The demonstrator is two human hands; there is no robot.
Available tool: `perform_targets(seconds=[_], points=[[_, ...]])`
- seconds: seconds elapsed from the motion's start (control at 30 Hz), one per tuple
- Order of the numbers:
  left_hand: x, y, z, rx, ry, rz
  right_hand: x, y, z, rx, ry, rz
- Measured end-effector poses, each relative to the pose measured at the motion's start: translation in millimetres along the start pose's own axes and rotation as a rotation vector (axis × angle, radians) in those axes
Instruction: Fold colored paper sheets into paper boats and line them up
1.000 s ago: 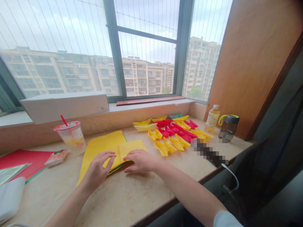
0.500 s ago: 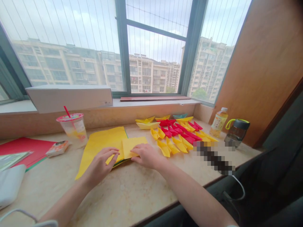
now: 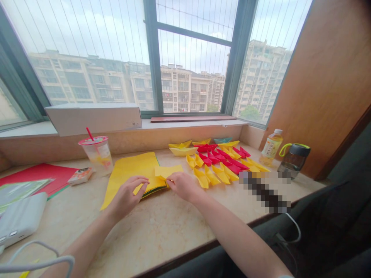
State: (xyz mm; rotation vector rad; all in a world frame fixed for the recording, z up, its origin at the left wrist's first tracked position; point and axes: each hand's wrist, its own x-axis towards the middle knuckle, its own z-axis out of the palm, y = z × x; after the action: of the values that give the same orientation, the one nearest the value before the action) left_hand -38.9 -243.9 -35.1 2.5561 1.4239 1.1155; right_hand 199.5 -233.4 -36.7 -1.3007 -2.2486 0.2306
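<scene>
A small folded piece of yellow paper point(image 3: 171, 170) lies over the right edge of a stack of yellow sheets point(image 3: 131, 166). My right hand point(image 3: 184, 186) pinches its near edge, which is lifted a little. My left hand point(image 3: 130, 195) rests at the stack's near edge, fingers curved and apart, with nothing between thumb and fingers. Green edges of other sheets show under the yellow ones. To the right of the folded paper stand rows of yellow paper boats point(image 3: 213, 175) and red paper boats point(image 3: 213, 157).
A lidded cup with a red straw point(image 3: 97, 154) and a small packet point(image 3: 80, 176) stand left of the stack. Further left are red paper point(image 3: 62, 175) and a white device point(image 3: 23, 216) with a cable. A drink bottle point(image 3: 270, 148) and a dark water bottle point(image 3: 293, 160) stand right.
My right hand has pinched the near edge of the folded yellow paper and lifted it slightly. My left hand stays beside the stack. The whole view has shifted a little.
</scene>
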Motion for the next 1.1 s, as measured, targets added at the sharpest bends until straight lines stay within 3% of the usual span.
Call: perform_targets(seconds=[0.17,0.3,0.43,0.57,0.67,0.93,1.1], points=[[-1,-6,3.4,-0.009,0.024,-0.076,2,-3,1,0.177,0.172,-0.057],[-1,-8,5.9,-0.110,0.123,-0.257,3,-8,-5,0.688,0.280,-0.036],[0,1,3.5,-0.419,0.135,-0.462,5,-7,-9,1.073,0.238,0.055],[1,14,-1.6,-0.854,0.134,-0.509,5,0,-7,1.172,0.202,0.152],[0,21,-6.1,-1.020,0.131,-0.546,4,3,-6,1.188,0.198,0.197],[-1,23,-5.9,-1.071,0.135,-0.583,1,2,-3,1.160,0.076,0.242],[-1,23,-5.0,-1.085,0.119,-0.579,2,2,-3,1.196,0.130,0.294]])
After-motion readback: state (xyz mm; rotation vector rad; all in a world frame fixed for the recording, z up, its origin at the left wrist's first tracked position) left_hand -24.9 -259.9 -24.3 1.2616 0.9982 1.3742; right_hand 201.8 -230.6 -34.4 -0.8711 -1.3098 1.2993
